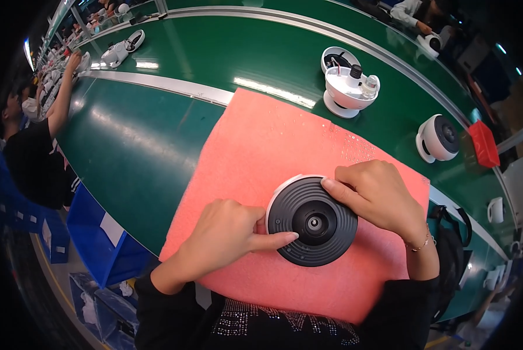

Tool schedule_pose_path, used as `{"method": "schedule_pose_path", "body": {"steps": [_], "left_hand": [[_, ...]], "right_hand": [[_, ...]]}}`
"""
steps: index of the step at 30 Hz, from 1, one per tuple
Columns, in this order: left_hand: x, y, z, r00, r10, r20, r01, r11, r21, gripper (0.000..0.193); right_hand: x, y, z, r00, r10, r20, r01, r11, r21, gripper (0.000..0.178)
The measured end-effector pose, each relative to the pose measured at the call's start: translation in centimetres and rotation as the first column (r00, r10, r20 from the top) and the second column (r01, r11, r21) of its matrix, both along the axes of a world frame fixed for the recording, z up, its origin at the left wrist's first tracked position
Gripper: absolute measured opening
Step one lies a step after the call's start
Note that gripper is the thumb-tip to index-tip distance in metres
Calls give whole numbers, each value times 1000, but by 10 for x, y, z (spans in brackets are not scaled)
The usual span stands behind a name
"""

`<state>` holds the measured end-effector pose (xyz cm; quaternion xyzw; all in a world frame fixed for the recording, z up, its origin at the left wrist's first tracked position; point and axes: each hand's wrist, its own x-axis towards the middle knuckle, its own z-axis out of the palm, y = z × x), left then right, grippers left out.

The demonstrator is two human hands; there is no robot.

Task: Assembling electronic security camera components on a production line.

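A round security camera (340, 245) lies over the pink foam mat, its dark grey, ringed front turned up. A lens sits in the middle, and a white housing edge shows along the upper left. My left hand (220, 239) grips its left side, thumb pressed on the grey rings and fingers curled at the rim. On the upper right rim, my right hand (381, 195) holds it with the thumb on the edge and the other fingers bent. The camera's underside is hidden.
The pink mat (244, 151) has small shiny drops or bits near its far edge. Beyond it, a green conveyor (209, 46) carries an opened white camera housing (352, 96) and a white camera (439, 138). A red bin (483, 144), a black bag (448, 262), a blue bin (101, 233) and co-workers surround the bench.
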<state>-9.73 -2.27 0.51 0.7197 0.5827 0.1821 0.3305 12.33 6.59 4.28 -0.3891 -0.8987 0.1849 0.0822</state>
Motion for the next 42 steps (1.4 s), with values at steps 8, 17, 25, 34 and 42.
{"method": "schedule_pose_path", "body": {"steps": [8, 17, 25, 34, 42], "left_hand": [[2, -2, -4, 999, 8, 40, -8, 1000, -21, 49], [0, -2, -9, 981, -49, -187, 70, 992, 107, 31], [18, -10, -39, 689, 160, 707, 94, 947, -306, 56], [37, -18, 35, 859, -114, 500, -29, 963, 270, 85], [42, 23, 59, 488, -165, 857, -72, 971, 228, 68]], "right_hand": [[-1, -27, 7, 946, 301, -122, -227, 882, 414, 41], [0, -41, 6, 895, 401, -195, -401, 915, 39, 47], [15, -37, -26, 851, -355, -387, -21, 713, -701, 49], [18, -44, 17, 737, 16, -675, -40, 999, -20, 68], [34, -34, 54, 470, -111, -876, -230, 943, -243, 101]]}}
